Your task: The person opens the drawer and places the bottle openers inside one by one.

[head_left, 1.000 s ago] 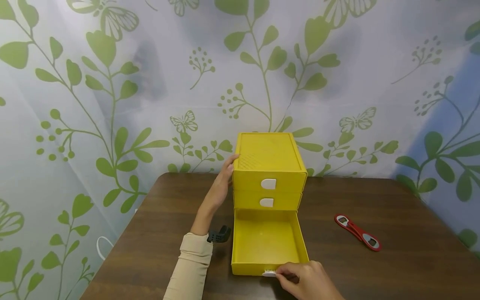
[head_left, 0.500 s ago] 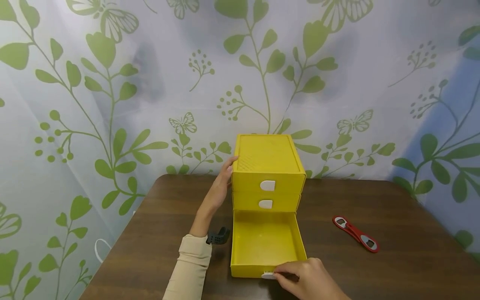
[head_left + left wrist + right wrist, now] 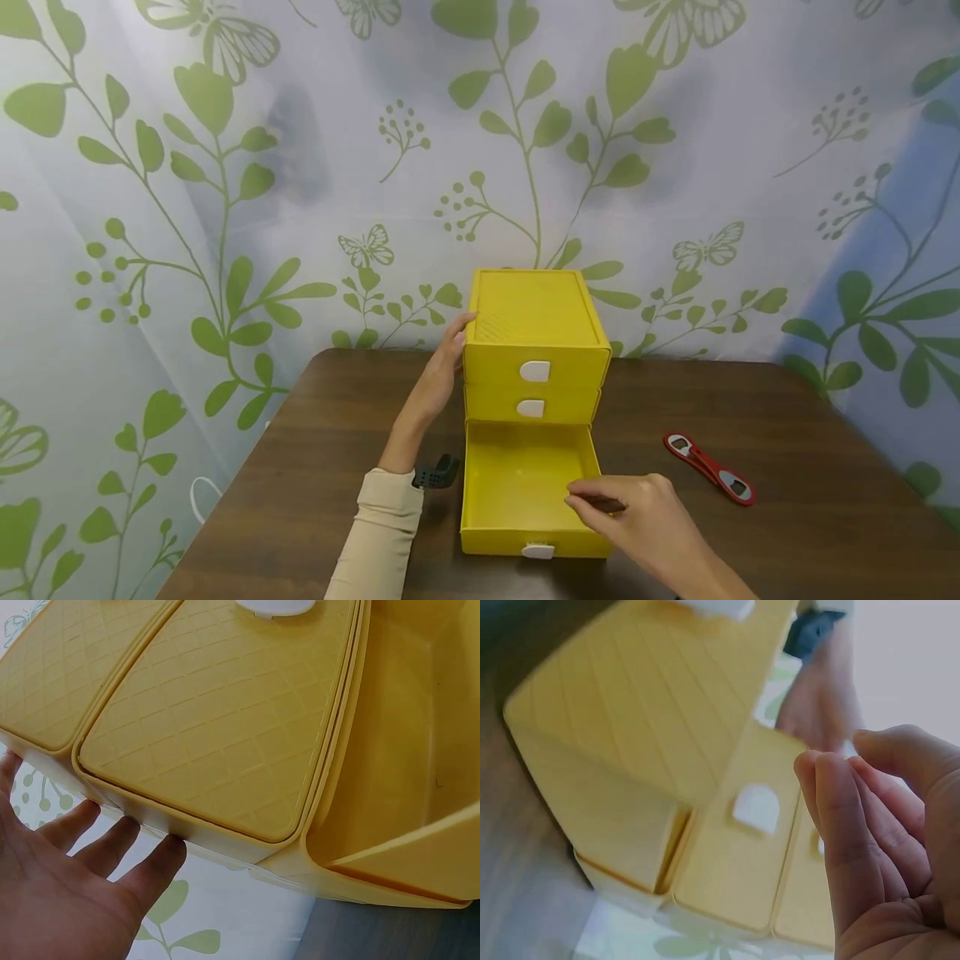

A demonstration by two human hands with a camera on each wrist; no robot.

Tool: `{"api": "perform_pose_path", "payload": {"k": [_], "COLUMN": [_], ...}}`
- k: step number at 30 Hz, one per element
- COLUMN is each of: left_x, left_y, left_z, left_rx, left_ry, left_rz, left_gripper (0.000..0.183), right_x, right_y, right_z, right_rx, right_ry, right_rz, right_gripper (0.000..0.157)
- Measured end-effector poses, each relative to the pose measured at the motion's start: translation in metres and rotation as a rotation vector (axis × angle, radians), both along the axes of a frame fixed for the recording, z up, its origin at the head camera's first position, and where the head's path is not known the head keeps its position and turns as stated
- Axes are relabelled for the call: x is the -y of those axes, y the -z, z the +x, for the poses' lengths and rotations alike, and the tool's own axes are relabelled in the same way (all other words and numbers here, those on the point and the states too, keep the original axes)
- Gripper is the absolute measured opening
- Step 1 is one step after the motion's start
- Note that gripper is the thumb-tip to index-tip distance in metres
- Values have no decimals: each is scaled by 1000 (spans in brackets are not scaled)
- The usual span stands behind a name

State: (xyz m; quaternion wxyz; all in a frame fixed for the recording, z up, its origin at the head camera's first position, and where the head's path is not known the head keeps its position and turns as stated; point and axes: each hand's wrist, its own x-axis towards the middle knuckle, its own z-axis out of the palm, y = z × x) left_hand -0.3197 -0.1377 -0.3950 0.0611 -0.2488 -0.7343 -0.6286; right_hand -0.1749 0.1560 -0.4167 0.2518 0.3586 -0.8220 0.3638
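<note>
A yellow three-drawer storage box (image 3: 536, 308) stands on the table with its bottom drawer (image 3: 487, 542) pulled out; nothing lies inside that drawer. Both upper drawers are closed, each with a white pull tab. My left hand (image 3: 437, 379) rests along the box's left side, and its spread fingers (image 3: 154, 874) touch the side wall in the left wrist view. Over the right edge of the pulled-out drawer is my right hand (image 3: 648, 517), apart from the drawer's white tab (image 3: 537, 551). Its thumb and fingers (image 3: 836, 817) are bent loosely with nothing between them.
A red tool (image 3: 708, 468) with a pale insert at each end lies on the brown wooden table (image 3: 337, 533), right of the box. Behind the table hangs a leaf-patterned cloth (image 3: 360, 150). A white cable loop (image 3: 201, 500) shows at the table's left edge.
My right hand has let go of the bottom drawer's white tab and moved up and to the right. The drawer stays pulled out, and my left hand keeps its place on the box.
</note>
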Motion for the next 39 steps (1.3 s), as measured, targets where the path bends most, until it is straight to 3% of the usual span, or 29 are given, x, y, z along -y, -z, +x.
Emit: {"api": "perform_pose_path", "payload": {"k": [9,18,22,31,39], "left_x": [0,1,1,1,2], "left_y": [0,-1,0,1,1], "left_z": [0,0,0,-1,-1], "left_rx": [13,7,8,11,6], "left_ry": [-17,-16,-12,0,1], "left_rz": [-16,-16,-11,-9,-16], "left_gripper": [52,51,51,54,54], "right_x": [-22,-38,-44,-62,-80], "right_y": [-15,-21,-23,-22,-16], "right_z": [-9,-19,-23,-33,-47], "right_rx": [44,-45,-37,32,76], "right_ry": [143,268,316,384,390], "right_rz": [2,8,5,4,-17], "right_gripper": [27,38,40,40,40]}}
